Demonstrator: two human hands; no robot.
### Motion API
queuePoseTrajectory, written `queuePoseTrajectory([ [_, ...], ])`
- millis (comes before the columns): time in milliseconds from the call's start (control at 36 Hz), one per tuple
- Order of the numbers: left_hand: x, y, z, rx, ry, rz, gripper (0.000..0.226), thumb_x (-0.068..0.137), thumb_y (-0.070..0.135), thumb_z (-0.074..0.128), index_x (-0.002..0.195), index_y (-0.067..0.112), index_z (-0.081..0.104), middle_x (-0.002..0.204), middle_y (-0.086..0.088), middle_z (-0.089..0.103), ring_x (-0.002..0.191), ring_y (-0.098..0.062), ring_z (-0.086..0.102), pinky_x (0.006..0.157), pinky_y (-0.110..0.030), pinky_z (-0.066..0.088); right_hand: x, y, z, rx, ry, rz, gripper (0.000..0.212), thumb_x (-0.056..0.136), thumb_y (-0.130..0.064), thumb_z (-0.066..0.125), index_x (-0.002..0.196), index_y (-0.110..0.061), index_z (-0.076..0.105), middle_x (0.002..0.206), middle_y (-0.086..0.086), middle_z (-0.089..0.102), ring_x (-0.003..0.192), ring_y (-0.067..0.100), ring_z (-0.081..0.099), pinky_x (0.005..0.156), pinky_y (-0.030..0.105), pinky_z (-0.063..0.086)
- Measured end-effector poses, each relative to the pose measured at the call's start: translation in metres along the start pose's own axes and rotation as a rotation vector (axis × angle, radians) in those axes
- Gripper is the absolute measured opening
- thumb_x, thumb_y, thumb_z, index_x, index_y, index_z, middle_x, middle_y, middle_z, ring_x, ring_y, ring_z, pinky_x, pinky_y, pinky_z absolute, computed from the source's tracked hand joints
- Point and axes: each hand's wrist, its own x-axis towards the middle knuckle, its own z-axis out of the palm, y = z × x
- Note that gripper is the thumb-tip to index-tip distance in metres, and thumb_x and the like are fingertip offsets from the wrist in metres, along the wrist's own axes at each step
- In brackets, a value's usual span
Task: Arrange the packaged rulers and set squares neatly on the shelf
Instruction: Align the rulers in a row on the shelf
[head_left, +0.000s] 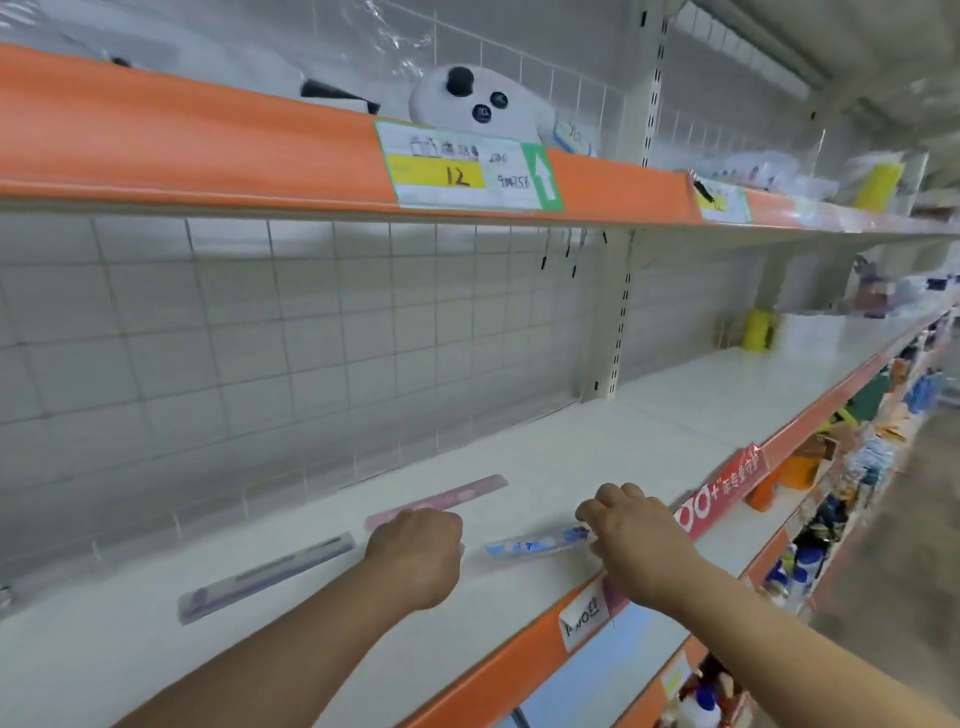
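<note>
- The blue packaged ruler (535, 544) lies flat on the white shelf (649, 415), close behind the shelf's orange front lip (493, 670) and roughly in line with it.
- The right hand (636, 545) sits at the blue ruler's right end, with its fingers curled down onto the wrapper in what looks like a pinch.
- The left hand (418, 558) is just left of the blue ruler. Its fingers are curled under and out of sight, so I cannot tell whether it holds anything (it overlaps the near end of the pink packaged ruler (457, 493)).
- Further left of the blue ruler lies a purple packaged ruler (270, 574), angled and apart from the other two.
- Handling, as I judge it: the rulers are light, thin and stiff lengthwise, in slick film wrappers. They are probably best slid flat or pinched at both ends, not lifted mid-span.
</note>
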Motion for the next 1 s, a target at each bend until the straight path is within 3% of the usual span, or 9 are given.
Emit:
queuePoseTrajectory([
  [250,0.049,0.020,0.011,-0.072,0.014,-0.204,0.028,0.101,0.026,0.039,0.117,0.022,0.062,0.119,0.001,0.063,0.108,-0.018,0.060,0.082,-0.027,0.045,0.078,0.036,0.038,0.050,-0.017,-0.176,0.037,0.092,-0.012,0.040,0.127,-0.018,0.049,0.120,0.003,0.048,0.111,0.024,0.044,0.083,0.032,0.036],
  [583,0.120,0.076,0.016,-0.055,0.042,-0.418,0.026,0.097,0.025,0.039,0.110,0.015,0.060,0.117,-0.004,0.063,0.108,-0.024,0.059,0.085,-0.032,0.047,0.185,0.130,0.065,0.131,-0.089,-0.426,0.036,0.093,-0.016,0.045,0.128,-0.022,0.049,0.123,0.000,0.050,0.115,0.020,0.044,0.082,0.028,0.035],
  [778,0.139,0.096,0.018,-0.071,-0.005,-0.509,0.027,0.093,0.023,0.040,0.110,0.015,0.059,0.118,-0.007,0.062,0.110,-0.026,0.057,0.084,-0.034,0.047,0.220,0.151,0.080,0.184,-0.162,-0.453,0.039,0.092,-0.011,0.043,0.128,-0.023,0.052,0.123,0.000,0.052,0.116,0.019,0.044,0.089,0.028,0.039],
  [1000,0.148,0.110,0.010,-0.004,-0.026,-0.593,0.027,0.094,0.019,0.042,0.110,0.005,0.058,0.117,-0.013,0.062,0.111,-0.029,0.056,0.084,-0.034,0.046,0.243,0.155,0.092,0.284,-0.188,-0.501,0.031,0.092,-0.025,0.049,0.123,-0.027,0.056,0.119,-0.002,0.054,0.118,0.018,0.044,0.091,0.026,0.039],
])
